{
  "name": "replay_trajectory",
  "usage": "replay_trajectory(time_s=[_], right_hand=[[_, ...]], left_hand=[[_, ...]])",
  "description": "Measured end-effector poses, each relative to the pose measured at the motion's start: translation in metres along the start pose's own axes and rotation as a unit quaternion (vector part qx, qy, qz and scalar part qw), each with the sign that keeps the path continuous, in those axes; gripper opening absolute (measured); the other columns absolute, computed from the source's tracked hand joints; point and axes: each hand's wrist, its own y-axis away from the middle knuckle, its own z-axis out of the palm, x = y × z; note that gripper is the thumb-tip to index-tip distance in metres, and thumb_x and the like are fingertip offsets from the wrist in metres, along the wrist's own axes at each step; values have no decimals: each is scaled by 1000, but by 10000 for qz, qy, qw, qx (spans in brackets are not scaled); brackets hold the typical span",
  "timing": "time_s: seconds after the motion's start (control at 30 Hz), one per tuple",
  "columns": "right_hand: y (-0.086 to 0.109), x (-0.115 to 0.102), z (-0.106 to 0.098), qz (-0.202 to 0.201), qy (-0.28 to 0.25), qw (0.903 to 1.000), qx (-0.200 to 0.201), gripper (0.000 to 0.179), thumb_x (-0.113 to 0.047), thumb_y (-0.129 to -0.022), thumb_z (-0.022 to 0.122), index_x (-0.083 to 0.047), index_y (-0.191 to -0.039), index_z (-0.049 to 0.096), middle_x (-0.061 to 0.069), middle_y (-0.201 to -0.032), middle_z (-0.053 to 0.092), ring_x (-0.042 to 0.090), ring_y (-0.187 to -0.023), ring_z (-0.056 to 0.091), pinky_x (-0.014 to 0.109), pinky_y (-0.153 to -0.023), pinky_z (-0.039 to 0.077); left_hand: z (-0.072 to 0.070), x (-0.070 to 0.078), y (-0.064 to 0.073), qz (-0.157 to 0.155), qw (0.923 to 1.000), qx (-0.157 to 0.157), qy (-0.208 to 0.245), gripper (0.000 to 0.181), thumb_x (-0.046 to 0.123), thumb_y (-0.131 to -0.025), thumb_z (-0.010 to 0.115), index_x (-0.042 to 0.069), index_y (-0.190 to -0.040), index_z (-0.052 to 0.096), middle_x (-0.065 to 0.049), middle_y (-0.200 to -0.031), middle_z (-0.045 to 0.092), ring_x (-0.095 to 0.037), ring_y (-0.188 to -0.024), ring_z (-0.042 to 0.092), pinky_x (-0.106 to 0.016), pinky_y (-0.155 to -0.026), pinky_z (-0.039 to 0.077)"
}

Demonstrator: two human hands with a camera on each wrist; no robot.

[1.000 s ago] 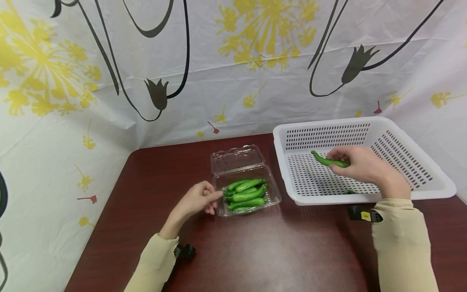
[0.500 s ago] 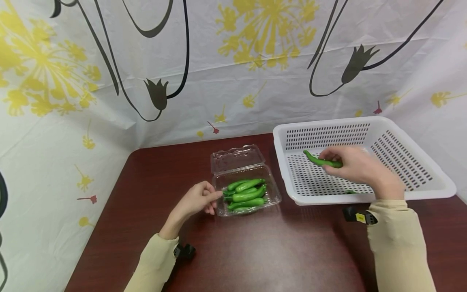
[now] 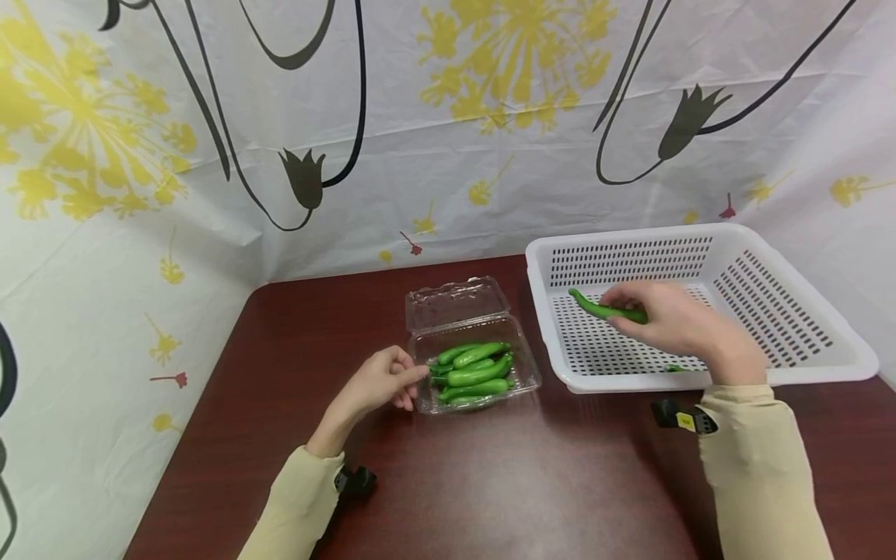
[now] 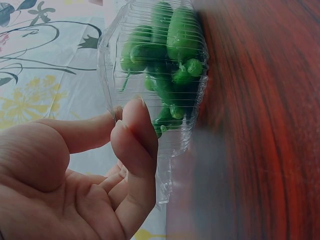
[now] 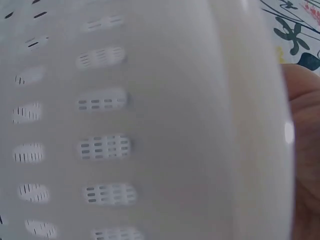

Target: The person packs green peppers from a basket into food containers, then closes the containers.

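In the head view, my right hand (image 3: 665,317) pinches a green chili pepper (image 3: 591,306) between thumb and fingers, above the white perforated basket (image 3: 560,381). The pepper's thin curved end points left. My left hand (image 3: 385,381) is at the left edge of a clear plastic clamshell box (image 3: 523,358), which lies open on the table. Thumb and index finger pinch the box's rim in the left wrist view. Several green chili peppers (image 3: 476,376) lie piled in the box. The basket's wall fills most of the right wrist view and hides the held pepper there.
The box's raised lid (image 3: 456,308) leans back behind its tray. Another bit of green pepper (image 3: 674,368) shows inside the basket near its front wall. Both stand on a dark red wooden table (image 3: 504,482). A white patterned cloth (image 3: 420,101) hangs behind and along the sides.
My right hand has moved left over the basket with the chili pepper held in it. The left hand and the box have stayed in place.
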Motion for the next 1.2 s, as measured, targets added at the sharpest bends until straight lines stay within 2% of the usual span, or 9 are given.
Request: replay_trajectory(time_s=[0.43,0.7,1.0,1.2], right_hand=[[-4,-8,3,-196,144,9997,24,19,-4,-90,73,-5,-109,73,-1,-94,71,12,-81,62,42,-74,53],[-8,-15,8,-493,237,9985,75,20,-5,-89,75,-6,-109,74,-1,-98,72,14,-84,63,43,-76,54],[-11,-22,13,-493,236,9985,42,21,-6,-89,75,-8,-109,74,0,-96,70,12,-81,59,39,-71,51],[-13,-25,14,-481,191,9987,30,22,-5,-89,75,-8,-111,74,1,-99,70,13,-83,61,39,-72,51]], left_hand=[[0,0,0,20,10000,4,11,23,18,-100,66,0,-98,53,-12,-70,65,-18,-52,62,-32,-54,54],[0,0,-1,-39,10000,30,12,22,17,-100,66,0,-97,53,-10,-69,65,-16,-51,62,-30,-52,53],[0,0,-1,-39,10000,30,13,23,17,-100,67,0,-97,52,-11,-69,64,-17,-51,62,-30,-52,53],[0,1,-1,-40,10000,20,16,23,17,-99,67,0,-97,52,-10,-68,64,-17,-51,62,-31,-53,54]])
